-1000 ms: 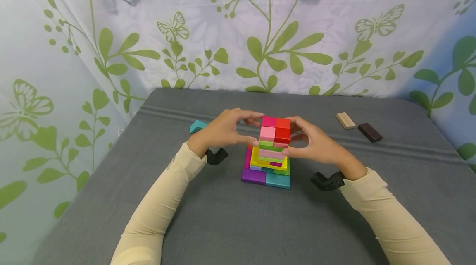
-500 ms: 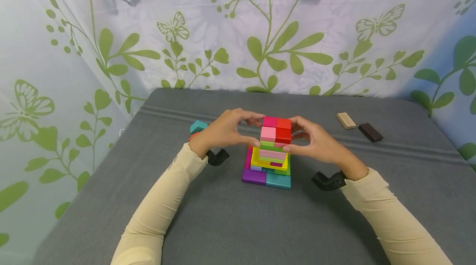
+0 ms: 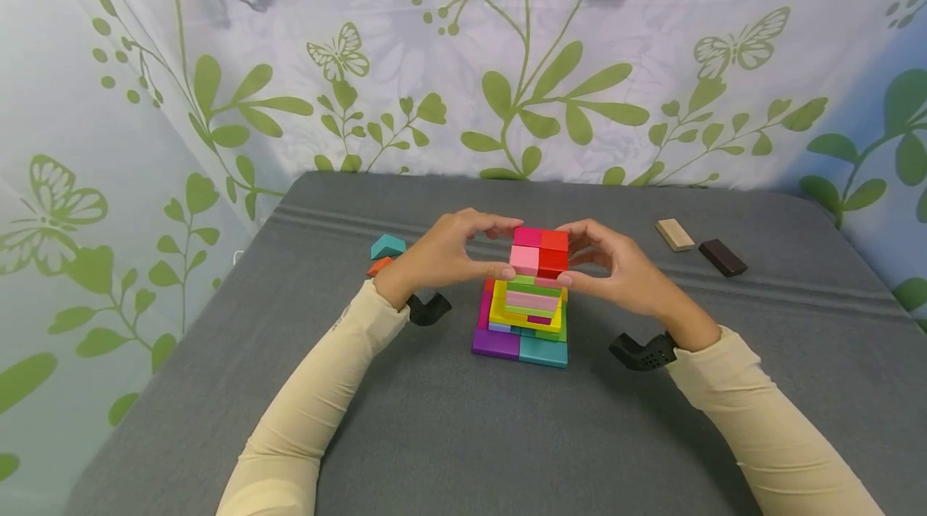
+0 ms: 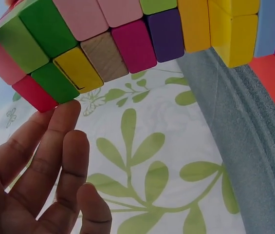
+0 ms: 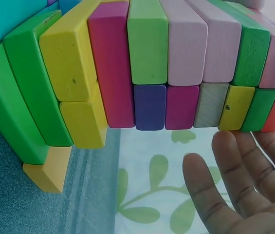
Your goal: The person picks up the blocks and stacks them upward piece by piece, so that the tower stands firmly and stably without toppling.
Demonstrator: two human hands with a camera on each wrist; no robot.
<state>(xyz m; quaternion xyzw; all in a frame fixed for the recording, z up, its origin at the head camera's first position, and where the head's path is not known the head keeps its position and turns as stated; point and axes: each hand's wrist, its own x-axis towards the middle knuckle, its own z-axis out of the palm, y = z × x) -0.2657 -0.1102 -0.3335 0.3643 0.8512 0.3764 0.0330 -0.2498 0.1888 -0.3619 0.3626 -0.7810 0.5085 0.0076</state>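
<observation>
A tower of colourful wooden blocks (image 3: 532,300) rises from the table, with a wider base of purple and teal pieces. Pink, magenta and red blocks (image 3: 553,260) form its top. My left hand (image 3: 452,252) is at the tower's left side, thumb at the front and fingers behind the upper layers. On the right side my right hand (image 3: 623,270) pinches the upper layers in the same way. In the left wrist view, fingertips (image 4: 69,108) touch the back of the green block. The right wrist view shows fingertips (image 5: 227,136) against the yellow and green blocks.
Left of the tower lie a teal block (image 3: 387,246) and an orange block (image 3: 380,266), partly behind the left wrist. A tan block (image 3: 674,234) and a dark brown block (image 3: 722,258) lie at the right. A leaf-patterned curtain (image 3: 405,57) hangs behind the grey table (image 3: 463,435).
Both hands have slid a little up the tower; the thumbs now sit higher on its front, near the top layers. The tower and loose blocks stand as before.
</observation>
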